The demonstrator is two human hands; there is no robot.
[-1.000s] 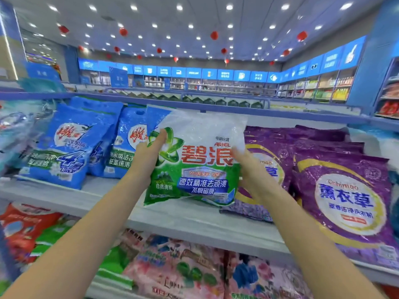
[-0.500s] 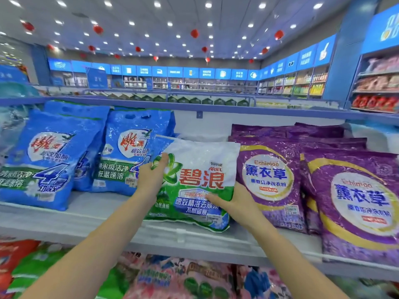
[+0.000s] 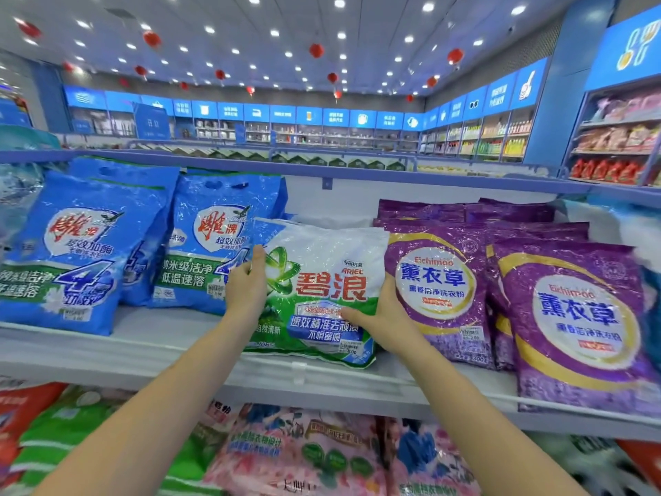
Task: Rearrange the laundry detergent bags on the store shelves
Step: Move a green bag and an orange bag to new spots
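Detergent bags (image 3: 286, 452) in pink and green lie on the lower tier beneath both forearms, nearest the camera. Above them runs the grey shelf (image 3: 143, 349), and on it, between the two hands, stands the white-and-green bag (image 3: 322, 281), its bottom edge down near the shelf lip and its top leaning back. The left hand (image 3: 246, 288) grips the bag's left edge beside the green logo, thumb up along the front. The right hand (image 3: 386, 316) holds the lower right side, thumb laid across the blue label and fingers round the edge. Just outside the left hand a blue bag (image 3: 214, 245) leans upright, with another further left; just outside the right hand a purple bag (image 3: 440, 281) touches the held one, with more purple ones stacked behind and to the right. The step in hand looks to be seating this bag in the gap between the blue and purple rows. The next move probably calls for sliding it back from the lip, squaring its face with its neighbours, then loosening both grips without letting the soft pack slump forward. Far beyond the hands, wall shelves (image 3: 322, 127) under blue signs line the store.
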